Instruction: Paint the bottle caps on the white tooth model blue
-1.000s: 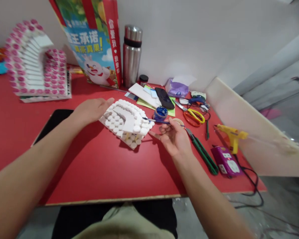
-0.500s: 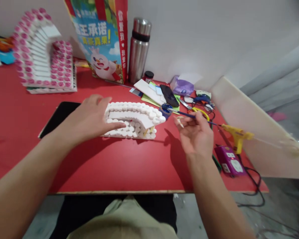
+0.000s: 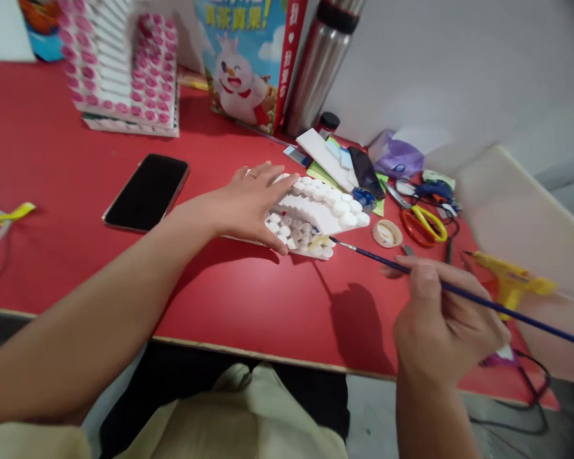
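My right hand (image 3: 442, 312) is closed round a thin blue paintbrush (image 3: 392, 262), whose bristle tip points left at the near right end of a white model (image 3: 310, 210). Whether the tip touches it I cannot tell. Rows of white round pieces cover the model, which has a curved band of white steps. My left hand (image 3: 256, 204) lies over the model's left part with fingers spread, holding it against the table. Behind the model's right end stands a small blue jar (image 3: 364, 197), partly hidden.
A black phone (image 3: 148, 191) lies left. Right are a tape roll (image 3: 387, 233), scissors (image 3: 423, 223) and a yellow glue gun (image 3: 511, 277). A pink-dotted model (image 3: 124, 89), a printed bag (image 3: 243, 70) and a steel flask (image 3: 318, 70) stand behind on the red table (image 3: 249, 303).
The brush has moved from the blue jar to the model's near right end, and my right hand has turned over. My left hand now rests on the model. The view has shifted.
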Demonstrator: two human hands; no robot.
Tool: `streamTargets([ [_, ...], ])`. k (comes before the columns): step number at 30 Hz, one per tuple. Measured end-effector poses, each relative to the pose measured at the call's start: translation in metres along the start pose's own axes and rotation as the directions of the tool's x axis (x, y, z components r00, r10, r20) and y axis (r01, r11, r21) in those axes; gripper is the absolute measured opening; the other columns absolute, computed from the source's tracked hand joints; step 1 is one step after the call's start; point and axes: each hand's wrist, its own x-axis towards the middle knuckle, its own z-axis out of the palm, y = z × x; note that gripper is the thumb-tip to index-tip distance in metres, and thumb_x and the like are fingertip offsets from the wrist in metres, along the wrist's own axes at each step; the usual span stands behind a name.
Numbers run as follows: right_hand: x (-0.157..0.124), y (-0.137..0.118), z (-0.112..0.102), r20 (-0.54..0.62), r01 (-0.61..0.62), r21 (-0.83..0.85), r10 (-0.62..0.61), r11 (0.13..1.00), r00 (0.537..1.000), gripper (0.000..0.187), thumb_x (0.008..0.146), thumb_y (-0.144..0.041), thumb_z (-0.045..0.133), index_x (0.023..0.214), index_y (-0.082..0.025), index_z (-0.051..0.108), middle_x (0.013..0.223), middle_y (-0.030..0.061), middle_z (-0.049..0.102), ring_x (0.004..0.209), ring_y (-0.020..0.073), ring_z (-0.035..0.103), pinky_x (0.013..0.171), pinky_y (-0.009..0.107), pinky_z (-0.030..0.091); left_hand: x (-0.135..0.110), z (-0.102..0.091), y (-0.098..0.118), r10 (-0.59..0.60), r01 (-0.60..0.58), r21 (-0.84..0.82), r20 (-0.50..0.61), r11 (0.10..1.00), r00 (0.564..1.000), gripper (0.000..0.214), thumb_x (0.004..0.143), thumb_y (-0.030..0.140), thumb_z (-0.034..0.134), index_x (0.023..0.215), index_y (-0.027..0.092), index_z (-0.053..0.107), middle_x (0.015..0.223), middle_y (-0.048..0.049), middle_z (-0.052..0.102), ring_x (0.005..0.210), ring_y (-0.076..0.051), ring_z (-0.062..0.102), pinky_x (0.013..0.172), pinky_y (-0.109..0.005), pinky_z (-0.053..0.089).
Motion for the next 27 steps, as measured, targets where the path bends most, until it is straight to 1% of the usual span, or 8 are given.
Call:
streamTargets([
  [4, -0.001, 0.006, 0.017, 0.049, 0.12, -0.075, -0.116, 0.99, 0.992, 0.011, 0.1, -0.022, 0.072, 0.099, -0.021, 0.083, 0.086, 0.0027, 0.082, 0.077, 0.0198, 0.077, 0.076, 0.035, 0.059, 0.002, 0.008, -0.004, 0.051, -0.053, -0.033, -0.048, 0.998, 0.998, 0.141, 0.068, 0.087, 0.077, 0.174, 0.028, 0.007, 0.183, -0.0187, 0.006, 0.168, -0.051, 0.001, 0.132, -0.072, 0.003],
  [8, -0.002, 0.01, 0.027, 0.132, 0.228, -0.105, -0.214, 0.968, 0.968, 0.01, 0.098, -0.018, 0.073, 0.101, -0.021, 0.082, 0.09, 0.0033, 0.082, 0.082, 0.0218, 0.079, 0.079, 0.036, 0.061, 0.003, 0.011, -0.005, 0.083, -0.086, -0.042, -0.062, 0.995, 0.995, 0.14, 0.068, 0.087, 0.076, 0.174, 0.027, 0.006, 0.183, -0.0186, 0.007, 0.167, -0.052, 0.0, 0.132, -0.072, -0.002],
  [10, -0.002, 0.01, 0.029, 0.146, 0.27, -0.095, -0.255, 0.958, 0.956, 0.011, 0.096, -0.015, 0.074, 0.103, -0.021, 0.081, 0.093, 0.0042, 0.082, 0.086, 0.023, 0.079, 0.084, 0.038, 0.062, 0.003, 0.014, -0.004, 0.094, -0.098, -0.055, -0.08, 0.994, 0.992, 0.139, 0.069, 0.087, 0.075, 0.174, 0.028, 0.005, 0.183, -0.0178, 0.006, 0.167, -0.052, 0.0, 0.132, -0.072, -0.003],
  [12, -0.001, 0.01, 0.029, 0.147, 0.296, -0.095, -0.281, 0.95, 0.948, 0.015, 0.094, -0.013, 0.075, 0.107, -0.021, 0.081, 0.094, 0.0046, 0.082, 0.087, 0.0234, 0.079, 0.086, 0.039, 0.062, 0.003, 0.017, -0.005, 0.106, -0.113, -0.069, -0.098, 0.991, 0.989, 0.138, 0.07, 0.088, 0.073, 0.173, 0.029, 0.004, 0.184, -0.0161, 0.005, 0.167, -0.052, -0.001, 0.132, -0.072, -0.003],
  [17, 0.002, 0.004, 0.028, 0.22, 0.299, -0.161, -0.261, 0.941, 0.94, 0.019, 0.096, -0.013, 0.071, 0.109, -0.025, 0.078, 0.094, 0.0037, 0.082, 0.089, 0.0235, 0.078, 0.089, 0.039, 0.061, 0.006, 0.024, -0.007, 0.124, -0.135, -0.081, -0.127, 0.988, 0.984, 0.139, 0.068, 0.087, 0.075, 0.173, 0.03, 0.005, 0.184, -0.014, 0.005, 0.167, -0.052, -0.001, 0.134, -0.068, -0.004],
  [21, 0.002, 0.004, 0.029, 0.246, 0.327, -0.195, -0.277, 0.925, 0.929, 0.015, 0.096, -0.017, 0.071, 0.109, -0.023, 0.077, 0.095, 0.0043, 0.081, 0.093, 0.0233, 0.078, 0.089, 0.037, 0.06, 0.007, 0.024, -0.007, 0.123, -0.134, -0.084, -0.13, 0.987, 0.984, 0.138, 0.068, 0.087, 0.075, 0.173, 0.029, 0.005, 0.184, -0.0149, 0.005, 0.167, -0.052, 0.0, 0.134, -0.067, -0.004],
  [24, 0.001, 0.006, 0.03, 0.257, 0.33, -0.181, -0.279, 0.927, 0.925, 0.015, 0.096, -0.018, 0.071, 0.11, -0.022, 0.076, 0.096, 0.0047, 0.079, 0.097, 0.0242, 0.078, 0.092, 0.038, 0.059, 0.006, 0.022, -0.006, 0.113, -0.123, -0.083, -0.118, 0.989, 0.987, 0.138, 0.068, 0.086, 0.076, 0.173, 0.029, 0.006, 0.184, -0.0156, 0.005, 0.168, -0.051, 0.0, 0.134, -0.067, -0.003],
  [27, 0.001, 0.005, 0.029, 0.273, 0.323, -0.147, -0.276, 0.935, 0.922, 0.019, 0.097, -0.017, 0.069, 0.114, -0.024, 0.075, 0.097, 0.0059, 0.079, 0.102, 0.0267, 0.078, 0.095, 0.043, 0.059, 0.006, 0.022, -0.006, 0.111, -0.122, -0.097, -0.113, 0.988, 0.987, 0.139, 0.066, 0.086, 0.078, 0.172, 0.029, 0.008, 0.184, -0.0156, 0.006, 0.167, -0.052, -0.001, 0.134, -0.067, -0.001],
])
